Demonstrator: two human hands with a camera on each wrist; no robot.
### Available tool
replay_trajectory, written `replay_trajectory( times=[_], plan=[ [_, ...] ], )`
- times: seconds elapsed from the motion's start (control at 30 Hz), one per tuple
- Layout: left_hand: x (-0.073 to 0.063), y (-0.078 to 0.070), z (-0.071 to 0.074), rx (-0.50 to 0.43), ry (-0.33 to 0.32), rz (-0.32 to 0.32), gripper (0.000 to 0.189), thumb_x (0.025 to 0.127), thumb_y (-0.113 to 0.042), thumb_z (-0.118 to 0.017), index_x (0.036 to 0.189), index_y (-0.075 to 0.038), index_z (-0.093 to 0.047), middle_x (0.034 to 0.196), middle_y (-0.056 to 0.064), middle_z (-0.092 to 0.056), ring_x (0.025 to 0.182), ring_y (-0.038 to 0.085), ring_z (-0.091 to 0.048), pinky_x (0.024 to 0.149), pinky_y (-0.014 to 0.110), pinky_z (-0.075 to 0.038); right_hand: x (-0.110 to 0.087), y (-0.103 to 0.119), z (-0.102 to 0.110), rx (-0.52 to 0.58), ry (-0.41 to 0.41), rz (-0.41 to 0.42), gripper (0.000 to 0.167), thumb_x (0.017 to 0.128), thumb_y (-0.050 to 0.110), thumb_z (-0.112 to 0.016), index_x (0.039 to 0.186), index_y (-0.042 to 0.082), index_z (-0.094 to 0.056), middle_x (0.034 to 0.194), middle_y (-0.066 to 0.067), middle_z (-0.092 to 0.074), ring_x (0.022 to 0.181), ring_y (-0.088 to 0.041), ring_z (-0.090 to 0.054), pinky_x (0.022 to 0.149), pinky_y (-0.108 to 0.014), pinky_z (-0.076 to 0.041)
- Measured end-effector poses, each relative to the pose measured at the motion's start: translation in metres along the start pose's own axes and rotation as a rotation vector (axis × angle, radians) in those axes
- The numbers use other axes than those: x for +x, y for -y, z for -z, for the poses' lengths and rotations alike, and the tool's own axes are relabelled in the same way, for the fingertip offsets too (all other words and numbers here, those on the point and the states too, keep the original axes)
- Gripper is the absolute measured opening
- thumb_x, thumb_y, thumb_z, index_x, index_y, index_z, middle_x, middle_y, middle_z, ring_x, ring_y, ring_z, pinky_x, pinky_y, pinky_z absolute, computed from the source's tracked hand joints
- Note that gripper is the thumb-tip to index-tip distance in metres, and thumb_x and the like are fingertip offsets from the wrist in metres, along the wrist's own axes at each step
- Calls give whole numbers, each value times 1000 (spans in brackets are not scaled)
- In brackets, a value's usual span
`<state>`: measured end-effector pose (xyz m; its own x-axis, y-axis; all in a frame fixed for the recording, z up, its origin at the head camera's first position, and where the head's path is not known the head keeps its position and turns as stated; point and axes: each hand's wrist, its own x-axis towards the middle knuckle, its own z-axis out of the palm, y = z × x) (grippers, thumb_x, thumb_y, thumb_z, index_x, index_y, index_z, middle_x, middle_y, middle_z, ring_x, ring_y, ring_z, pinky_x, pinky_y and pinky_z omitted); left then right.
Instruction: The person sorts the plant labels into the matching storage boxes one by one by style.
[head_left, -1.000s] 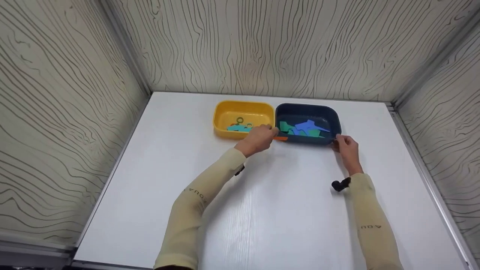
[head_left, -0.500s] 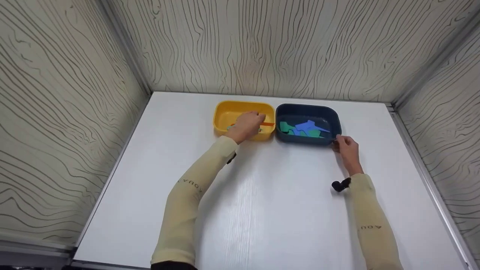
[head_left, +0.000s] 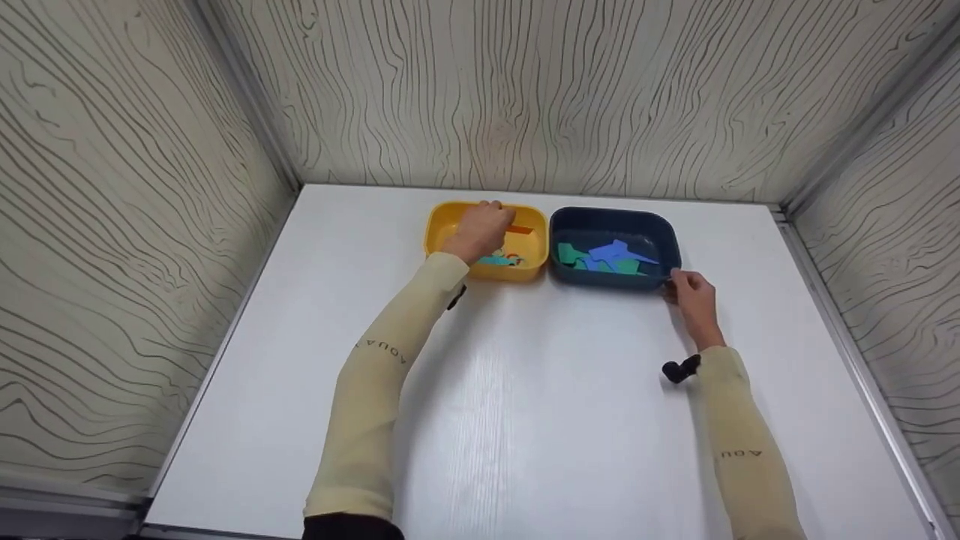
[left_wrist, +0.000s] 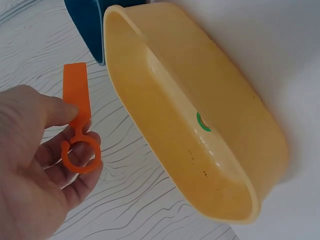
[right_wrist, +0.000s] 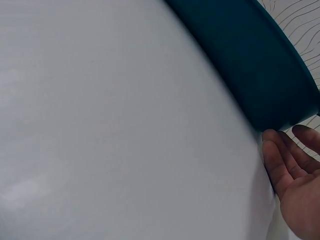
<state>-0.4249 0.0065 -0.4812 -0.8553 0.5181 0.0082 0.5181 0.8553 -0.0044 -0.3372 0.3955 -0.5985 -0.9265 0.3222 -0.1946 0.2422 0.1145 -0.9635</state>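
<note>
My left hand (head_left: 480, 229) is over the yellow container (head_left: 525, 274). Thumb and fingers pinch an orange plastic tag (left_wrist: 76, 92) with an open ring at one end; in the left wrist view it appears beside the container's rim (left_wrist: 145, 135). Turquoise tags (head_left: 495, 260) lie inside, partly hidden by the hand. At the front right corner of the dark blue container (head_left: 611, 280), my right hand (head_left: 696, 304) rests its fingertips against the wall, fingers loosely bent in the right wrist view. Blue tags (head_left: 609, 251) and green tags (head_left: 568, 253) overlap in this container.
Both containers stand side by side towards the back of the white table (head_left: 555, 420). A wood-grain patterned panel (head_left: 510, 97) rises behind them, with similar panels at left and right.
My left hand has carried the orange tag from the front edge between the containers, leftward and back over the yellow container. The right hand has stayed at the blue container's corner.
</note>
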Motion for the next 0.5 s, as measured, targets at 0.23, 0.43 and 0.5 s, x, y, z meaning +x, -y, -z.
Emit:
replay_trajectory(
  times=[0.23,0.43,0.5],
  plan=[
    [2,3,2,-16,-31,75,30,100,-14,-53,130,-15,-58,122,7,-63,110,28,-56,98,44,-46,-6,6,-1,14,29,9,53,99,34,-54,129,-10,-49,102,-11,-63,92,-16,-65,82,-24,-55],
    [1,3,3,-2,-52,57,27,101,-12,-48,126,-15,-58,121,9,-63,110,30,-55,94,46,-45,-4,2,0,80,28,28,47,98,32,-58,119,-9,-52,92,-5,-65,85,-13,-66,79,-24,-56],
    [0,3,4,-6,-57,50,27,101,-13,-48,125,-15,-58,120,9,-63,110,30,-55,95,47,-45,-4,1,1,81,28,29,47,98,32,-58,119,-9,-52,92,-5,-65,86,-13,-66,79,-24,-56]
  ],
)
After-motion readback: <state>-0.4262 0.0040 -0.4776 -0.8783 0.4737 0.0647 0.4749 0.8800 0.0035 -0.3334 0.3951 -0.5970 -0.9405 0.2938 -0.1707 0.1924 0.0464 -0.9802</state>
